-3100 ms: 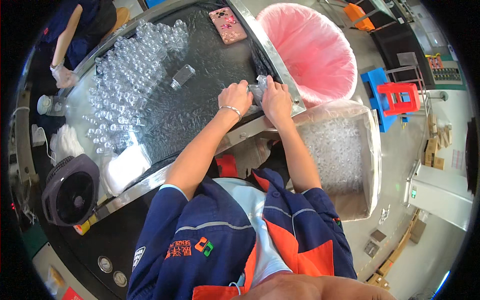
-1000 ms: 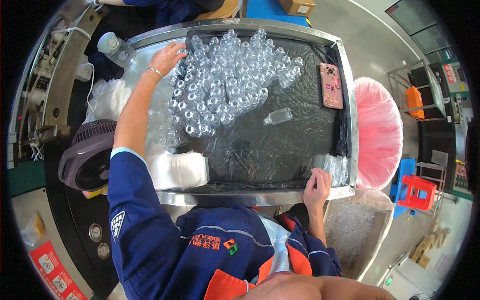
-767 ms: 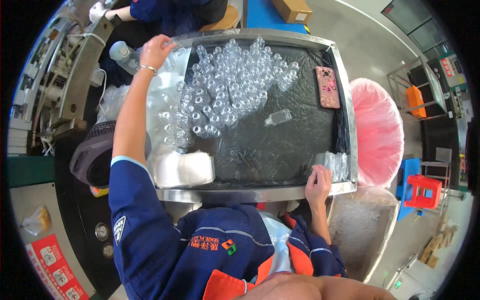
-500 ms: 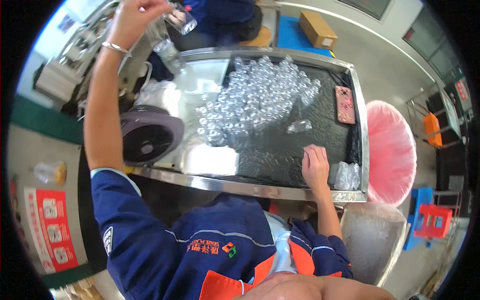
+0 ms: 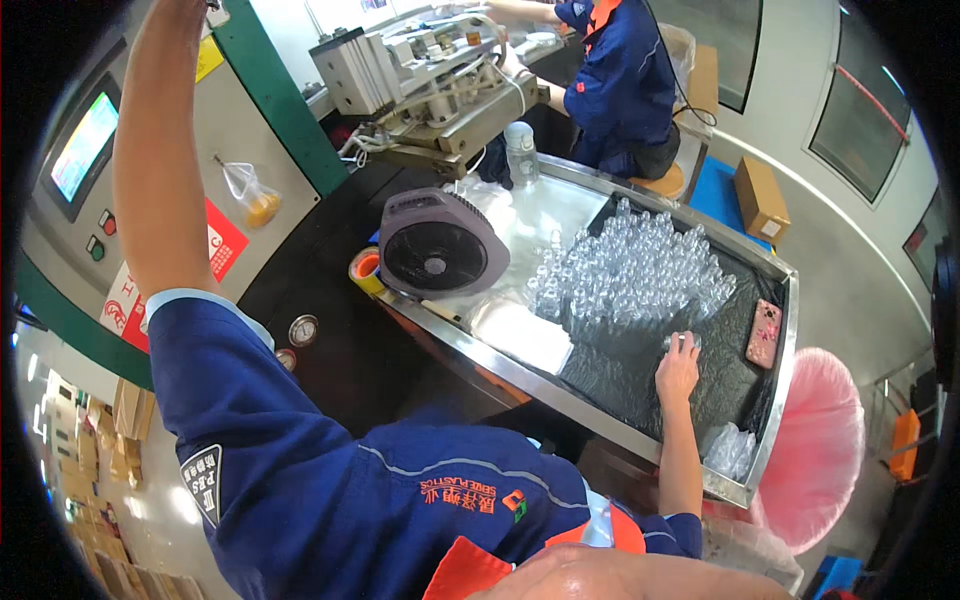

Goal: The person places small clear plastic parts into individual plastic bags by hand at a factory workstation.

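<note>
The left hand (image 5: 190,8) reaches up past the frame edge, its grip hidden. Right of the fan (image 5: 437,246), the steel tray (image 5: 600,405) holds clustered clear bottles (image 5: 632,272); the right hand (image 5: 678,366) rests there, fingers loosely on one bottle (image 5: 684,341). A pink-lined bin (image 5: 815,460) stands rightmost.

A worker's right hand (image 5: 678,368) rests on a tray table (image 5: 640,438) right of centre, just below a cluster of small bottles (image 5: 630,280). A fan (image 5: 438,247) stands at the tray's left end, a phone (image 5: 764,333) lies at its right edge, and a second person (image 5: 620,80) stands at upper centre.
</note>
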Available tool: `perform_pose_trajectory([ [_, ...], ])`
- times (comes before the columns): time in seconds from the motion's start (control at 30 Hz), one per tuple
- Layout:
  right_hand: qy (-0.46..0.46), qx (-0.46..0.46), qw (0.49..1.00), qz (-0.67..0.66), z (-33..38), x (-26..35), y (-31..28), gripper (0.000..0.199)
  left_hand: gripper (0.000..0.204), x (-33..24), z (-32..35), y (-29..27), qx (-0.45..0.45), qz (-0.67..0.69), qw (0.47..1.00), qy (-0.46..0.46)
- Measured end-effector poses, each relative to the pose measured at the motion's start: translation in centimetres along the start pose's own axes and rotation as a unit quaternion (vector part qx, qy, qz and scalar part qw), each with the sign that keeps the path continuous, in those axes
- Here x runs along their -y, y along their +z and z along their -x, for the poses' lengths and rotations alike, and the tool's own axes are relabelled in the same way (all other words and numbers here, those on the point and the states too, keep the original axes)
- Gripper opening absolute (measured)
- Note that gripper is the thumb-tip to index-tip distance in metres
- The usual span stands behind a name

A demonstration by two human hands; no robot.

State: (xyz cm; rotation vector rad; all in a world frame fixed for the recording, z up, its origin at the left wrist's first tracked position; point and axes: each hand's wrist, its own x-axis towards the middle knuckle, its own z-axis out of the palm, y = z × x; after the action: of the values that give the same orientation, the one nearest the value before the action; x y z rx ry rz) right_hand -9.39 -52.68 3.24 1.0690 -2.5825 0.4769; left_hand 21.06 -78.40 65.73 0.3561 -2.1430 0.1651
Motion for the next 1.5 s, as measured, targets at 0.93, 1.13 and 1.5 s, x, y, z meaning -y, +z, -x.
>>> perform_pose_trajectory([
  [0.93, -0.033, -0.034, 0.999, 0.009, 0.5, -0.2, -0.7, 0.027, 0.020, 8.5, -2.4, -6.4, -0.019, 0.083, 0.996, -0.028],
  [1.13, -0.015, -0.036, 0.999, 0.000, 1.1, -1.1, -0.8, 0.030, 0.025, -0.9, 1.2, -1.1, -0.011, 0.040, 0.998, 0.041],
  [1.5, -0.006, -0.054, 0.998, -0.027, 0.9, -0.9, -1.7, 0.035, 0.026, -1.8, -0.3, 1.1, -0.005, 0.007, 0.995, 0.101],
])
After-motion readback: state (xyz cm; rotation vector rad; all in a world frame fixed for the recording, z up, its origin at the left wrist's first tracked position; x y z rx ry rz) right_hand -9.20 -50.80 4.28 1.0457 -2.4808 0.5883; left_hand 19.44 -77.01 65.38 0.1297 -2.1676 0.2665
